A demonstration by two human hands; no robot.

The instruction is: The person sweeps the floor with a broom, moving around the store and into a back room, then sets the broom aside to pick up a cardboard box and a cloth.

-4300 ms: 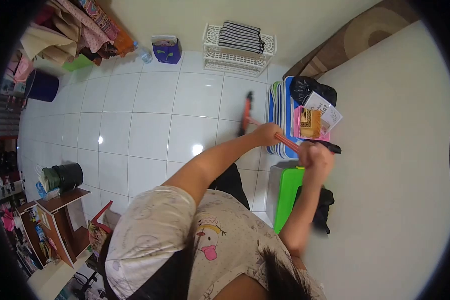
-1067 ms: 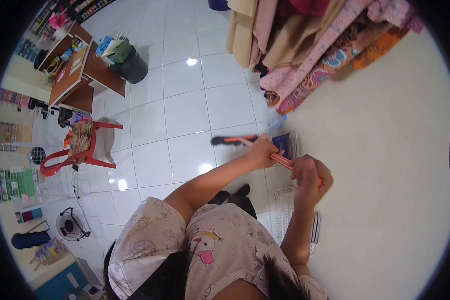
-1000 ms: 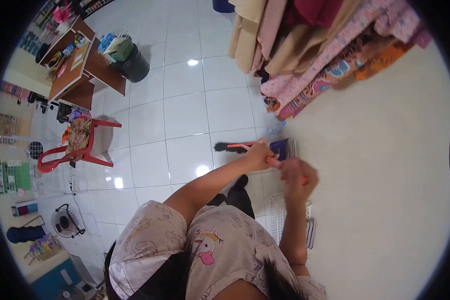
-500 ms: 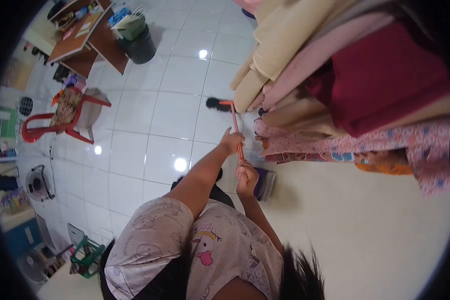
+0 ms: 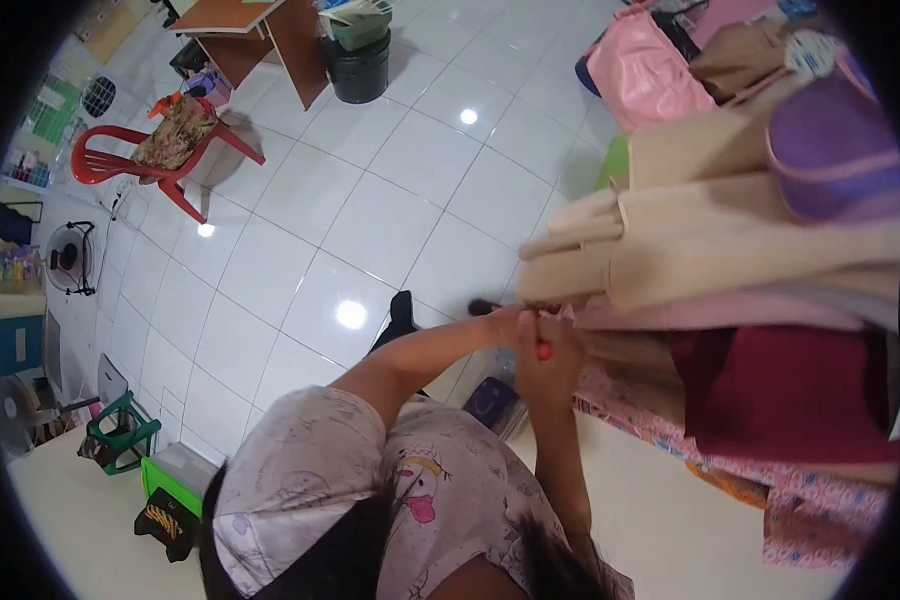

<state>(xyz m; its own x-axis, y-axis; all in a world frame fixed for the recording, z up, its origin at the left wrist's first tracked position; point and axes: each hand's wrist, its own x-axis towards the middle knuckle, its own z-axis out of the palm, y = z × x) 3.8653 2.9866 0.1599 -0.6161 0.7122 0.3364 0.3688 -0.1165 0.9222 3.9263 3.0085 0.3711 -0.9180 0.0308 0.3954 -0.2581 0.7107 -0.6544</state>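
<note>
A broom with an orange handle is in both my hands, its dark bristle head (image 5: pixel 483 306) low near the white floor tiles and mostly hidden. My left hand (image 5: pixel 511 322) wraps the handle farther down, against the hanging cloth. Closer to me, my right hand (image 5: pixel 552 362) is closed round the upper end, and the orange handle tip (image 5: pixel 544 351) sticks out of the fist. Beige cloth (image 5: pixel 690 240) hangs just beyond my hands, with a maroon cloth (image 5: pixel 780 390) and pink patterned fabric (image 5: pixel 820 520) to the right.
A purple container (image 5: pixel 490 402) stands by the wall below my hands. At left are a red chair (image 5: pixel 160 160) with a cushion, a wooden desk (image 5: pixel 290 40), a black bin (image 5: pixel 360 75) and a green stool (image 5: pixel 120 430). A pink bag (image 5: pixel 645 70) sits at the far right.
My view has turned right. The broom and both hands have moved right and in closer to the hanging cloth, and the bristle head is now largely covered.
</note>
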